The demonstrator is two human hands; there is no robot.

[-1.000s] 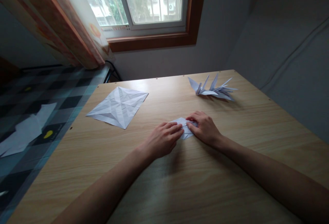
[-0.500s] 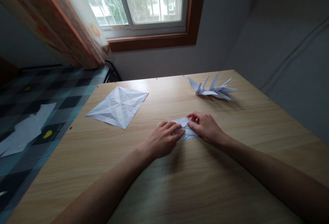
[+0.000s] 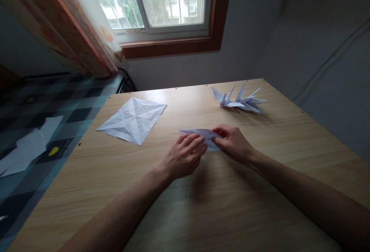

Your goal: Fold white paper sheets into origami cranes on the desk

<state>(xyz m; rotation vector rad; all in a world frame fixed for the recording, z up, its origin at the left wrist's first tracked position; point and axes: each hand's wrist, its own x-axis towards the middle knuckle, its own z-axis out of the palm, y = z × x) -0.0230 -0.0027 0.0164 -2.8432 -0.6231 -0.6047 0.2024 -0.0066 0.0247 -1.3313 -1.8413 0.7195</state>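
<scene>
A small piece of folded white paper (image 3: 212,145) is between my two hands near the middle of the wooden table. My left hand (image 3: 186,153) has its fingers curled against the paper's near left part and hides some of it. On the other side, my right hand (image 3: 232,142) pinches the paper's right end between thumb and fingers. The paper's upper flap stands tilted up from the layer below, its pointed left end showing beyond my left fingers.
A creased square sheet of paper (image 3: 134,120) lies flat at the table's left. Toward the back right are several folded paper cranes (image 3: 239,101), grouped together. Loose white paper (image 3: 31,146) rests on a checked cloth (image 3: 83,90) left of the wooden table (image 3: 144,205).
The folded paper's far edge has lifted and its flap now stands up, where it lay flatter before. Both hands have shifted only slightly; the other papers have stayed put.
</scene>
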